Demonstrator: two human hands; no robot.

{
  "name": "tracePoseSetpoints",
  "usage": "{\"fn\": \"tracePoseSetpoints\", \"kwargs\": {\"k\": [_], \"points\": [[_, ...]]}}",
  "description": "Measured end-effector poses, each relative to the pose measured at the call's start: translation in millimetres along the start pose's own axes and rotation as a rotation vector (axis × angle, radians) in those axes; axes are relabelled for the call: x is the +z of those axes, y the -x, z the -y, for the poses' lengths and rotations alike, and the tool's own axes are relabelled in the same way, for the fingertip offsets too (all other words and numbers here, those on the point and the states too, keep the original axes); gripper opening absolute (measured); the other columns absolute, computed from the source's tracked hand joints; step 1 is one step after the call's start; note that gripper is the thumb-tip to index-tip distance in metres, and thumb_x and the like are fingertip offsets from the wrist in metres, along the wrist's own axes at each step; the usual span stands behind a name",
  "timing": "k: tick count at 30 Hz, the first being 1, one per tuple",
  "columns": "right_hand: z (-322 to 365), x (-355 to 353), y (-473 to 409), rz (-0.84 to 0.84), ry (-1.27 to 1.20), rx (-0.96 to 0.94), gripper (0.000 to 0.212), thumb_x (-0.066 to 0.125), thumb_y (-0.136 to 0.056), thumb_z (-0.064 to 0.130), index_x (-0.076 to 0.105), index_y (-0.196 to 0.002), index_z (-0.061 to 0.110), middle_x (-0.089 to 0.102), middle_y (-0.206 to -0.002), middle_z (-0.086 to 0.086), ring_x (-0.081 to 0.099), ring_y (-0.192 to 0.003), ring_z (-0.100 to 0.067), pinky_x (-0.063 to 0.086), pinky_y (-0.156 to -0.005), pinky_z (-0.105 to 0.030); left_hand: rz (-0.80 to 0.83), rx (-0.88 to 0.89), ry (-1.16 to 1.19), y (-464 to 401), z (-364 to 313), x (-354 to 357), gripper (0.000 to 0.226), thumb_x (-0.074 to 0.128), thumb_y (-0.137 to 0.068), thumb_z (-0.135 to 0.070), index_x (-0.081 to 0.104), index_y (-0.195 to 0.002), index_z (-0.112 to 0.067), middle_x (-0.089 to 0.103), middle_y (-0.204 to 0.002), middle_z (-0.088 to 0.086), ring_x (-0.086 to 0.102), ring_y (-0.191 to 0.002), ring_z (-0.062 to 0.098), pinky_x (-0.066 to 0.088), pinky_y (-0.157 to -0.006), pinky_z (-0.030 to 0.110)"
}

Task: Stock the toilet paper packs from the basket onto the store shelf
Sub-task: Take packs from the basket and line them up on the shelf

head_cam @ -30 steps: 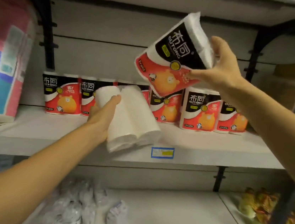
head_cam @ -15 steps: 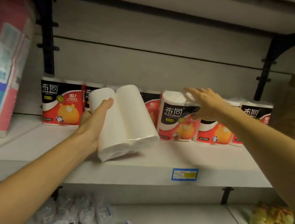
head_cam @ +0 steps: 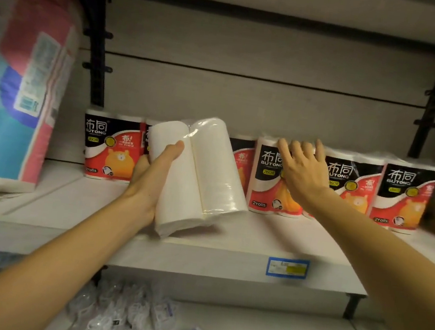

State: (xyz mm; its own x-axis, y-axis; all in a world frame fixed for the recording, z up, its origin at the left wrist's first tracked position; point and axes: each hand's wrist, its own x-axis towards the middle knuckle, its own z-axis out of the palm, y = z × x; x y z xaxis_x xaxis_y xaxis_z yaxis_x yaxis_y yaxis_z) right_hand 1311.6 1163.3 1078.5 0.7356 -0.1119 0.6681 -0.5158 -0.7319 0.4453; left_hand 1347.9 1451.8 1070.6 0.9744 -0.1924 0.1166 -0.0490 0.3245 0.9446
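My left hand (head_cam: 152, 176) grips a two-roll toilet paper pack (head_cam: 201, 174), its plain white back toward me, tilted just above the white shelf (head_cam: 199, 256). Behind it a row of red, black and white packs (head_cam: 109, 146) stands upright along the shelf's back. My right hand (head_cam: 302, 169) lies with straight fingers against the front of one upright pack (head_cam: 266, 181) that stands a little ahead of the row. More packs (head_cam: 404, 193) continue to the right. The basket is out of view.
A large pink and blue soft package (head_cam: 21, 80) leans at the shelf's left end. Black brackets (head_cam: 96, 67) hold the shelves. A blue price tag (head_cam: 287, 267) sits on the shelf edge. Small clear-wrapped items (head_cam: 121, 314) lie on the lower shelf.
My right hand brought its pack down from the air, stood it on the shelf in front of the row and let go; it now lies flat on the pack's front. My left hand kept hold of its pack.
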Motion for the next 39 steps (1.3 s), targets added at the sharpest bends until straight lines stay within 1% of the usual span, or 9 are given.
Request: {"fn": "tracePoseSetpoints", "kwargs": {"k": [3,7,12,15,18,22,27,33,39], "points": [[2,-6,0,0.067,-0.078,0.054,0.086,0.068,-0.082,0.032,0.012,-0.147,0.021,0.036,-0.147,-0.012,0.025,-0.139,-0.039,0.013,-0.115,-0.06,0.072,0.069,0.095,5,3,-3,0.061,0.081,-0.072,-0.034,0.053,-0.124,-0.021,0.072,-0.107,0.003,0.072,-0.085,0.021,0.058,-0.061,0.035],[-4,-23,3,0.18,-0.352,0.158,0.078,0.058,-0.087,0.048,0.014,-0.149,0.033,0.014,-0.158,-0.016,0.002,-0.145,-0.043,0.004,-0.114,-0.06,0.137,0.382,-0.096,14,0,-4,0.073,0.086,-0.06,-0.023,0.051,-0.124,-0.02,0.07,-0.107,-0.005,0.07,-0.089,0.007,0.058,-0.067,0.025],[-11,-39,24,-0.069,-0.884,0.398,0.047,0.058,-0.089,0.032,0.046,-0.133,0.018,0.043,-0.133,-0.018,0.037,-0.127,-0.036,0.038,-0.104,-0.047,0.136,0.779,-0.502,31,-9,-4,0.082,0.089,-0.059,-0.033,0.042,-0.126,-0.035,0.055,-0.121,-0.016,0.055,-0.106,0.001,0.049,-0.083,0.022],[-22,-50,30,-0.05,-0.964,0.41,0.037,0.057,-0.09,0.028,0.054,-0.123,0.014,0.052,-0.124,-0.017,0.05,-0.111,-0.033,0.045,-0.089,-0.039,0.143,1.131,-0.749,37,-7,-3,0.079,0.084,-0.06,-0.045,0.045,-0.128,-0.034,0.047,-0.125,-0.017,0.044,-0.115,0.006,0.04,-0.095,0.038],[-33,-64,39,-0.059,-1.017,0.383,0.034,0.057,-0.092,0.024,0.056,-0.122,0.007,0.061,-0.108,-0.011,0.056,-0.081,-0.02,0.045,-0.074,-0.03,0.12,1.445,-0.908,37,2,-1,0.072,0.08,-0.065,-0.027,0.044,-0.128,-0.028,0.051,-0.132,-0.007,0.043,-0.127,0.016,0.027,-0.095,0.045],[-50,-73,51,-0.053,-1.013,0.394,0.033,0.058,-0.092,0.024,0.058,-0.12,0.008,0.065,-0.112,-0.011,0.058,-0.089,-0.019,0.048,-0.077,-0.031,0.092,1.77,-1.068,29,16,-3,0.063,0.08,-0.076,-0.018,0.043,-0.127,-0.023,0.042,-0.139,0.004,0.039,-0.134,0.027,0.024,-0.098,0.046],[-63,-89,64,0.017,-1.081,0.393,0.028,0.058,-0.093,0.027,0.061,-0.115,0.01,0.067,-0.112,-0.014,0.063,-0.096,-0.026,0.054,-0.086,-0.04,0.115,1.927,-1.047,33,25,6,0.038,0.06,-0.091,-0.043,0.044,-0.121,-0.025,0.042,-0.135,0.009,0.041,-0.131,0.03,0.025,-0.101,0.047],[-58,-111,68,0.087,-1.318,0.379,0.032,0.06,-0.093,0.036,0.057,-0.117,0.015,0.062,-0.11,-0.005,0.062,-0.097,-0.022,0.057,-0.084,-0.042,0.098,2.047,-1.027,45,24,18,0.023,0.056,-0.097,-0.03,0.046,-0.118,-0.029,0.043,-0.13,0.009,0.047,-0.125,0.029,0.026,-0.096,0.047],[-59,-137,62,0.377,-1.654,0.29,0.062,0.061,-0.081,0.064,0.054,-0.124,0.02,0.07,-0.107,-0.008,0.071,-0.095,-0.022,0.059,-0.078,-0.039,0.148,2.152,-1.072,45,15,14,0.031,0.062,-0.094,-0.029,0.043,-0.12,-0.03,0.041,-0.131,0.008,0.046,-0.126,0.026,0.022,-0.101,0.044]]}}
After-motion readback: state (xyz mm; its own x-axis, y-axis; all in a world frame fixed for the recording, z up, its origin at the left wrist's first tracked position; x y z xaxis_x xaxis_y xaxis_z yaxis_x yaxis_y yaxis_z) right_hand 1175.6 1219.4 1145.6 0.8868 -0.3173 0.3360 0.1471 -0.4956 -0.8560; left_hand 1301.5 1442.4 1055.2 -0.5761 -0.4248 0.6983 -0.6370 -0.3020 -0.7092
